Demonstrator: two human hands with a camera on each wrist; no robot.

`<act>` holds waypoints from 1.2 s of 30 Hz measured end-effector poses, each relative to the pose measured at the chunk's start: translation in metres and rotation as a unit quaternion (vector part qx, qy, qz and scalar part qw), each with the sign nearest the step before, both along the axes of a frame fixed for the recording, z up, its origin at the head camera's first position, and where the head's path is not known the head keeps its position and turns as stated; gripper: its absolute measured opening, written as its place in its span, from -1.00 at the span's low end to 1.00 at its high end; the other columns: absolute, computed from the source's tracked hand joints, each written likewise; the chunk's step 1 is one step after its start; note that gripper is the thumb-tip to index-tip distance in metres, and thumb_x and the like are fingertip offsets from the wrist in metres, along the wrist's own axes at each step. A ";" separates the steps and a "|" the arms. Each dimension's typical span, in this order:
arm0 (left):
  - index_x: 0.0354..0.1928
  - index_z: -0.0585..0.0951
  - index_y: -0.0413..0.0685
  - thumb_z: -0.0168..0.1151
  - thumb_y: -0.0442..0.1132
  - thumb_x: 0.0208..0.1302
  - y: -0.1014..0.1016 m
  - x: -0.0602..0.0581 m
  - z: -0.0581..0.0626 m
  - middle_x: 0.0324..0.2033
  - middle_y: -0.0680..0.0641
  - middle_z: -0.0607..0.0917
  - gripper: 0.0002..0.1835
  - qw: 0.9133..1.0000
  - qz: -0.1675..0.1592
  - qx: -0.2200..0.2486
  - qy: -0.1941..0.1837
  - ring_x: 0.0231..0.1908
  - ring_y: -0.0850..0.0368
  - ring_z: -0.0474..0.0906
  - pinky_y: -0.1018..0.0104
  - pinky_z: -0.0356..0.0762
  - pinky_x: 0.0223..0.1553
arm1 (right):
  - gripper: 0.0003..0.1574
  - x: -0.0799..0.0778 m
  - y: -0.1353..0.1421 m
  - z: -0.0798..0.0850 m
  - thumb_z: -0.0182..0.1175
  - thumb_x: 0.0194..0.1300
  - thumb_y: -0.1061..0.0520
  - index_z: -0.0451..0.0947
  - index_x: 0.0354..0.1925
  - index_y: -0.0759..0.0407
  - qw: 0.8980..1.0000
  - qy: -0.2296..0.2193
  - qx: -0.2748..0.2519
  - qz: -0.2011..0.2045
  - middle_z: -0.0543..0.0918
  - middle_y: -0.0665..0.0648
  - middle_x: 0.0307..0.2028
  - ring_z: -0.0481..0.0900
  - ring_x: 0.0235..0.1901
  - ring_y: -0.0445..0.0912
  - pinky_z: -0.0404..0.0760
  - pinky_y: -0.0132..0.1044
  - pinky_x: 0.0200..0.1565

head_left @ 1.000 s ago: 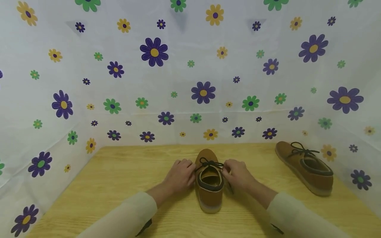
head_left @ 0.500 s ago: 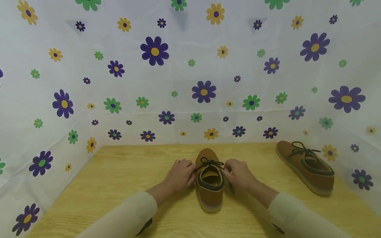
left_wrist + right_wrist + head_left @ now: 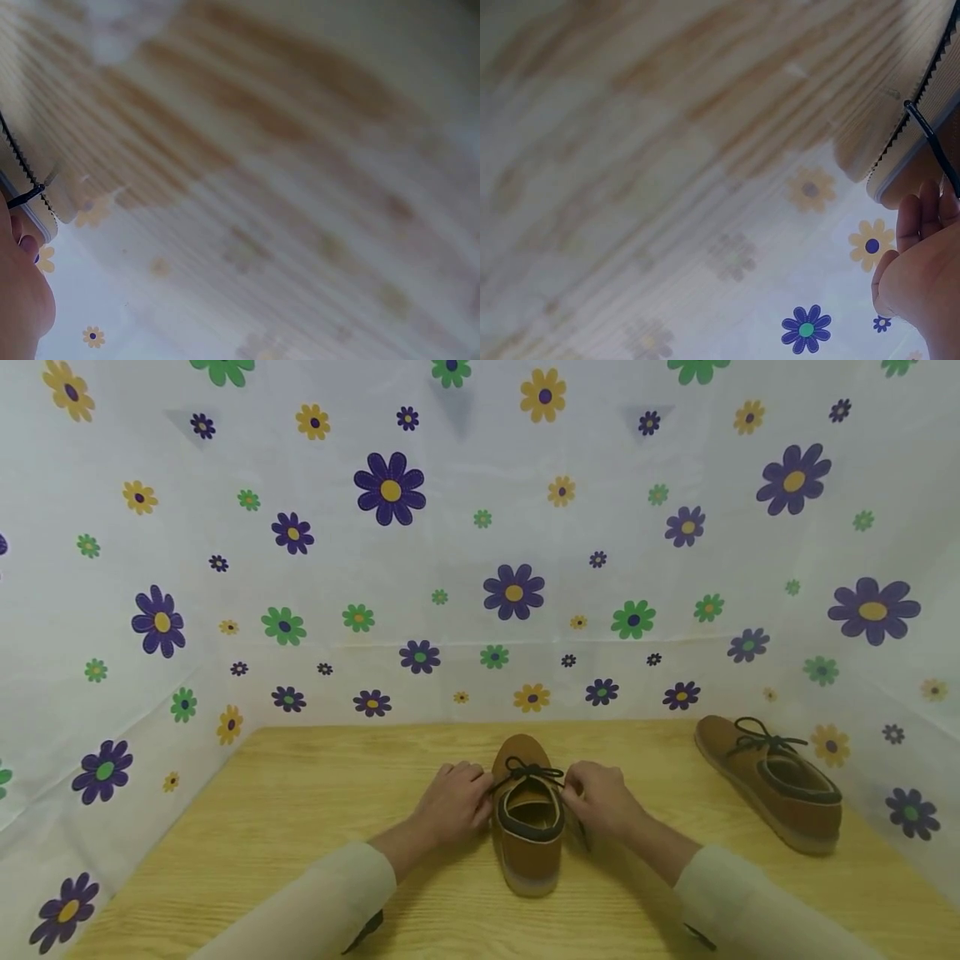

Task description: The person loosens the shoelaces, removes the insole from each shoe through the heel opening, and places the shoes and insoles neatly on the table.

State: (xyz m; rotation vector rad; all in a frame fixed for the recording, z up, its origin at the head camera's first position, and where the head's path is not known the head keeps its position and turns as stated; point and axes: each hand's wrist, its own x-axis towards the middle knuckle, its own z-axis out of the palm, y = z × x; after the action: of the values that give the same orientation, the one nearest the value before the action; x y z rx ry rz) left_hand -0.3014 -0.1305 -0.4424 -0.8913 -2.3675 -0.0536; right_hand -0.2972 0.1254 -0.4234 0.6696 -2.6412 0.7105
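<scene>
A brown shoe (image 3: 529, 858) with a dark collar stands mid-table, its heel toward me and its toe pointing away. Its black shoelace (image 3: 531, 771) is looped in a bow across the front of the opening. At the shoe's left side, my left hand (image 3: 452, 803) pinches the lace, fingers curled. My right hand (image 3: 602, 797) grips the lace on the other side, and a loose end dangles below it. Both wrist views catch a lace end beside the sole, the left one by the fingers (image 3: 28, 246), the right one running down to the hand (image 3: 937, 274).
A matching brown shoe (image 3: 795, 793), its lace tied in a bow, stands at the table's right side. The wood-grain table (image 3: 315, 793) is bounded at the back and both sides by a white flower-print cloth (image 3: 450, 552).
</scene>
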 end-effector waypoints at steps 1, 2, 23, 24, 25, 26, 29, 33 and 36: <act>-0.35 0.51 0.07 0.11 -0.18 0.15 0.000 0.000 0.000 -0.49 0.09 0.49 -0.96 1.000 0.000 0.002 -0.001 -0.46 0.17 0.35 0.29 0.25 -0.36 | -0.90 0.000 0.000 0.000 0.12 0.08 0.18 0.49 -0.55 0.04 1.000 -0.004 0.000 -0.001 0.58 -0.08 -0.52 0.53 -0.42 -0.19 0.36 0.12 -0.07; -0.35 0.50 0.08 0.11 -0.17 0.15 0.000 0.000 0.000 -0.49 0.09 0.48 -0.96 1.000 0.002 0.002 -0.003 -0.46 0.17 0.35 0.29 0.25 -0.35 | -0.90 0.000 0.000 0.000 0.12 0.08 0.18 0.49 -0.54 0.04 1.000 -0.006 0.001 -0.001 0.58 -0.08 -0.51 0.53 -0.42 -0.19 0.35 0.12 -0.07; -0.33 0.52 0.09 0.12 -0.17 0.10 0.000 0.002 0.000 -0.51 0.11 0.48 -0.92 1.000 0.011 -0.009 -0.016 -0.47 0.19 0.33 0.32 0.21 -0.37 | -0.85 0.001 0.000 0.001 0.13 0.07 0.12 0.47 -0.60 0.04 0.999 -0.016 0.025 -0.015 0.49 -0.08 -0.55 0.41 -0.47 -0.21 0.32 -0.01 -0.20; -0.32 0.52 0.09 0.12 -0.17 0.11 0.000 0.002 0.000 -0.50 0.11 0.48 -0.91 1.000 0.012 -0.011 -0.021 -0.47 0.18 0.34 0.32 0.22 -0.37 | -0.85 0.001 0.000 0.001 0.13 0.06 0.12 0.47 -0.60 0.05 0.999 -0.016 0.027 -0.017 0.49 -0.08 -0.55 0.40 -0.47 -0.21 0.31 -0.03 -0.21; -0.32 0.52 0.10 0.12 -0.17 0.11 0.000 0.003 0.001 -0.50 0.11 0.48 -0.91 0.999 0.014 -0.015 -0.026 -0.47 0.18 0.34 0.32 0.22 -0.37 | -0.86 0.001 0.000 0.000 0.13 0.06 0.13 0.47 -0.60 0.05 0.999 -0.016 0.028 -0.019 0.49 -0.07 -0.55 0.39 -0.48 -0.21 0.31 -0.04 -0.22; -0.31 0.53 0.10 0.12 -0.17 0.11 0.000 0.003 0.001 -0.49 0.10 0.48 -0.90 0.999 0.015 -0.018 -0.031 -0.46 0.18 0.34 0.31 0.23 -0.36 | -0.86 0.001 0.000 0.000 0.13 0.05 0.13 0.48 -0.60 0.06 0.999 -0.015 0.029 -0.020 0.49 -0.07 -0.55 0.39 -0.49 -0.21 0.31 -0.04 -0.23; -0.29 0.53 0.11 0.11 -0.16 0.12 -0.001 0.003 0.002 -0.48 0.11 0.49 -0.90 0.998 0.023 -0.026 -0.044 -0.45 0.18 0.35 0.30 0.26 -0.35 | -0.87 0.000 0.001 -0.001 0.12 0.04 0.14 0.48 -0.61 0.06 0.999 -0.017 0.027 -0.025 0.48 -0.06 -0.56 0.36 -0.50 -0.20 0.30 -0.02 -0.22; -0.27 0.54 0.12 0.10 -0.14 0.14 -0.001 0.003 0.002 -0.48 0.11 0.50 -0.89 0.997 0.031 -0.034 -0.058 -0.44 0.17 0.36 0.28 0.28 -0.32 | -0.85 -0.001 0.000 -0.002 0.11 0.02 0.14 0.46 -0.64 0.05 0.999 -0.023 0.026 -0.029 0.45 -0.07 -0.57 0.34 -0.51 -0.20 0.30 0.00 -0.19; -0.29 0.53 0.11 0.10 -0.14 0.14 -0.001 0.003 0.002 -0.49 0.11 0.49 -0.90 0.997 0.034 -0.035 -0.067 -0.44 0.16 0.36 0.27 0.27 -0.32 | -0.83 -0.001 -0.001 -0.001 0.11 0.02 0.14 0.44 -0.66 0.04 0.999 -0.022 0.027 -0.029 0.45 -0.08 -0.57 0.34 -0.51 -0.20 0.28 -0.06 -0.22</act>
State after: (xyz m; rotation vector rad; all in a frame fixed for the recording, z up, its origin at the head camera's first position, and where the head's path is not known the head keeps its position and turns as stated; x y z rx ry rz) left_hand -0.2987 -0.1320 -0.4401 -0.8633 -2.5362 -0.0032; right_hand -0.2986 0.1249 -0.4247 0.5965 -2.7165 0.6481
